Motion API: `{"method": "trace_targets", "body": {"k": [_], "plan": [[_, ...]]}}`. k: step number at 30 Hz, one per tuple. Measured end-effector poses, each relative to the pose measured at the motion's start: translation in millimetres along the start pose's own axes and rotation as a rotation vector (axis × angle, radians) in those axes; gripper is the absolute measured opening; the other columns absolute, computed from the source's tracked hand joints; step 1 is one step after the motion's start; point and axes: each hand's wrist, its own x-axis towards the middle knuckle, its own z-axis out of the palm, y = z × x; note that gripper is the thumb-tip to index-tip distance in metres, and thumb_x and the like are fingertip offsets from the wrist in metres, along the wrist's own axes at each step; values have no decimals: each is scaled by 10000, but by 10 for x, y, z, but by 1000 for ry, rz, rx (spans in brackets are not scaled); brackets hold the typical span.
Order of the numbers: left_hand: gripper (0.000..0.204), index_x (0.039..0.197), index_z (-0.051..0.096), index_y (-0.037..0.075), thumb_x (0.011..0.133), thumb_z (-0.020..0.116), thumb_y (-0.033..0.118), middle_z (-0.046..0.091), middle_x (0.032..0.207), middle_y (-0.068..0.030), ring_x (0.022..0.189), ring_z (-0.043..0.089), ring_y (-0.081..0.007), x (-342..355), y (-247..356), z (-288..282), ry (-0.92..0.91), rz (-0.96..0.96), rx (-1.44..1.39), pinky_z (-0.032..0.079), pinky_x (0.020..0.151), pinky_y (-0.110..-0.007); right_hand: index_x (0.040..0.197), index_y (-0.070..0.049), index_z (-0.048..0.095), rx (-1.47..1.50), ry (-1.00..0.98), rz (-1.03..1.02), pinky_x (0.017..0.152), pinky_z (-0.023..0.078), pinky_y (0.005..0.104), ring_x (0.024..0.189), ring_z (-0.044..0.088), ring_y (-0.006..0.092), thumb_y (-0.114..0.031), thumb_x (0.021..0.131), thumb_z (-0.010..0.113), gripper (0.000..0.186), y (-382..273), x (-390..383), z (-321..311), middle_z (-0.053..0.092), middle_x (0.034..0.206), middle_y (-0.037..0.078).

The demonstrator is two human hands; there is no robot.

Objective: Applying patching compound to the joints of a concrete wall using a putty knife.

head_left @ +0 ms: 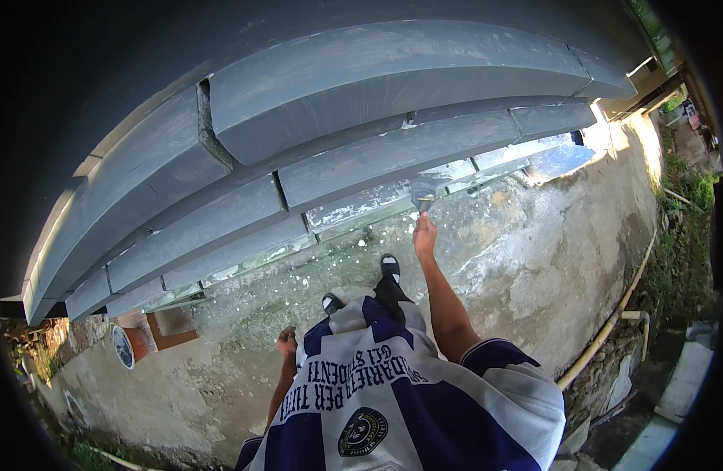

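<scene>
My right hand [426,235] is closed round the handle of a flat, wide-bladed scraper [423,191]. Its grey blade, somewhat blurred, is against the lowest ledge [361,206], where the grey surface is broken by white patches. Down at my left side hangs my left hand [287,342], fingers curled, with nothing visible in it. Above the lowest ledge rise wider grey ledges [393,98] in stepped tiers, with dark gaps between some sections. White flakes are scattered on the concrete ground [299,294] below.
An orange-brown bucket [140,340] with a pale round top stands at left, beside a brown block [173,328]. A blue sheet [562,161] lies by the ledge's right end. A yellowish pipe [613,318] and plants [687,228] border the right. My sandalled feet [390,267] stand close to the ledge.
</scene>
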Motion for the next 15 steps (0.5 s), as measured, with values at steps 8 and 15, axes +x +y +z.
{"method": "trace_targets", "body": {"k": [8, 15], "plan": [[200, 1022, 585, -25, 838, 523, 24, 639, 970, -99, 885, 581, -137, -189, 455, 60, 44, 24, 124, 435, 806, -241, 646, -131, 419, -320, -340, 987, 333, 195, 238, 359, 286, 76, -558, 870, 402, 483, 13, 292, -194, 308, 480, -39], [208, 1007, 594, -24, 812, 533, 17, 647, 949, -96, 869, 586, -130, -183, 213, 98, 71, -57, 0, 437, 806, -238, 1025, -9, 569, -840, -73, -308, 567, 403, 330, 582, 485, 218, -255, 937, 378, 324, -398, 273, -57, 508, 658, 92]]}}
